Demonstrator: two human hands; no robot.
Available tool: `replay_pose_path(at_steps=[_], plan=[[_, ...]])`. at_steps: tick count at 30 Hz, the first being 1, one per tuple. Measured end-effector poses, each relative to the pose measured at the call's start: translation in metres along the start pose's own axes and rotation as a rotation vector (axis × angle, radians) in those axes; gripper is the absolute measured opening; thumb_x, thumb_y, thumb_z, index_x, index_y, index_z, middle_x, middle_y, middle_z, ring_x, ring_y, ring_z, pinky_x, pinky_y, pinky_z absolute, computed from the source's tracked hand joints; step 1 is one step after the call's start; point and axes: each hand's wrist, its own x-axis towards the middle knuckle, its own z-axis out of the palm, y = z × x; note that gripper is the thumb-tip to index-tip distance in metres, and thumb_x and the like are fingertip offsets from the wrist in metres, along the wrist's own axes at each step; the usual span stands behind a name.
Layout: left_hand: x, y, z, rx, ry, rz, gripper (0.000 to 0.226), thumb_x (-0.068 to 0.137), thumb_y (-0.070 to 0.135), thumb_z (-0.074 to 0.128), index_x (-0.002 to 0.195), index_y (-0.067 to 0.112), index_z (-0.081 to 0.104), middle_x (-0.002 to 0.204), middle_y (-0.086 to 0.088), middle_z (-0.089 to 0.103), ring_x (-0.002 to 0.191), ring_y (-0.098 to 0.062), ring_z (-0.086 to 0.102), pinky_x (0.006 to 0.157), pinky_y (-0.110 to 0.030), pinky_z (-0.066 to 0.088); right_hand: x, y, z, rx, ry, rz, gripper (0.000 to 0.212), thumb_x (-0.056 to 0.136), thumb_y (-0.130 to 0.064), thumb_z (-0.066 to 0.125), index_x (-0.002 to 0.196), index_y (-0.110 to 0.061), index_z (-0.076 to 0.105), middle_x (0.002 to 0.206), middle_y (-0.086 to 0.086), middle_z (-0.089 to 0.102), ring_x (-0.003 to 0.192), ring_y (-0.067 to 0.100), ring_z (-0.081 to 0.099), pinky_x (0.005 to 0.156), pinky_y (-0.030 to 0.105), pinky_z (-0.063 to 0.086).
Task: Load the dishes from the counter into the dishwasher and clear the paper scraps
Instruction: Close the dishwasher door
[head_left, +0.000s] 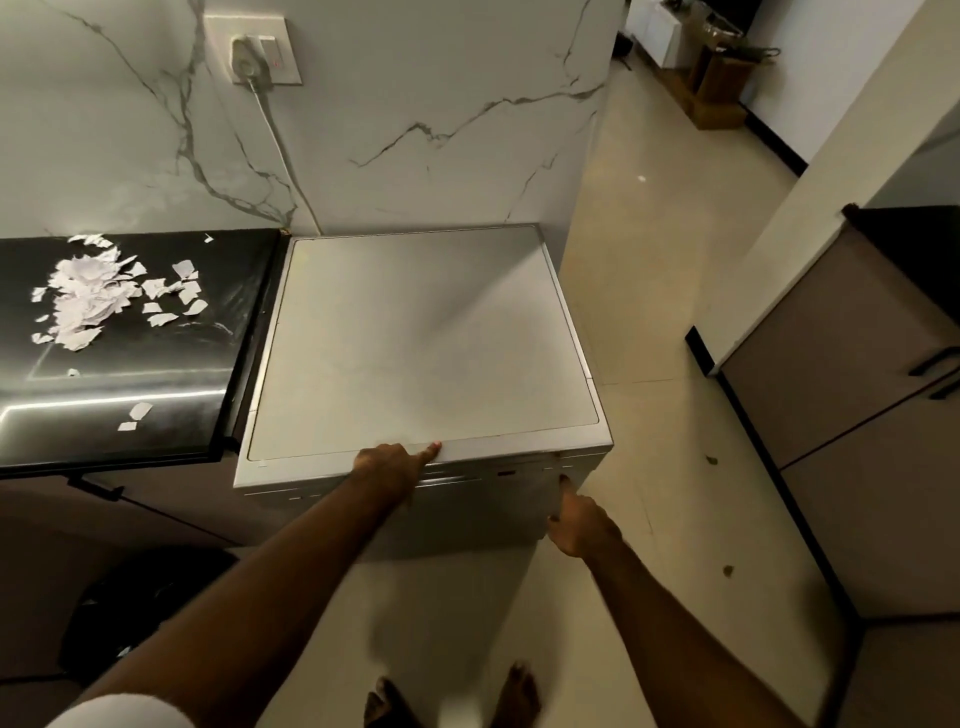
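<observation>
Beside the counter (156, 364), gripping the dishwasher (415, 338) lip with left hand (389, 467), pressing its panel with one straight finger of right hand (579, 522).

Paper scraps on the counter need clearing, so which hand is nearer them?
Left. The left hand grips the front edge of the dishwasher, right of the paper scraps; the right hand is farther right, touching its front panel.

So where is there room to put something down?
The dishwasher top is bare, from the wall to the left hand at its front edge. The black counter is crowded with paper scraps toward the wall; near its front lie only two.
</observation>
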Motion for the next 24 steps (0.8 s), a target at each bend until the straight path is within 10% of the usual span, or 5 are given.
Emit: replay_pose_path(at_steps=[15, 24], plan=[[-0.006, 0.013, 0.003, 0.007, 0.005, -0.107, 0.101, 0.095, 0.027, 0.067, 0.158, 0.049, -0.009, 0.134, -0.014, 0.058, 0.123, -0.029, 0.058, 0.095, -0.038, 0.049, 0.033, 0.025, -0.002, -0.016, -0.103, -0.061, 0.093, 0.095, -0.036, 0.066, 0.165, -0.020, 0.006, 0.143, 0.019, 0.056, 0.127, 0.037, 0.058, 0.103, 0.041, 0.050], [-0.006, 0.013, 0.006, -0.045, 0.008, -0.131, 0.099, 0.096, 0.025, 0.064, 0.157, 0.051, -0.009, 0.131, -0.014, 0.058, 0.120, -0.029, 0.057, 0.093, -0.038, 0.049, 0.017, 0.006, -0.014, -0.095, 0.066, -0.156, 0.043, 0.103, -0.030, 0.057, 0.141, -0.011, 0.050, 0.129, 0.011, 0.063, 0.116, 0.030, 0.064, 0.093, 0.038, 0.054]])
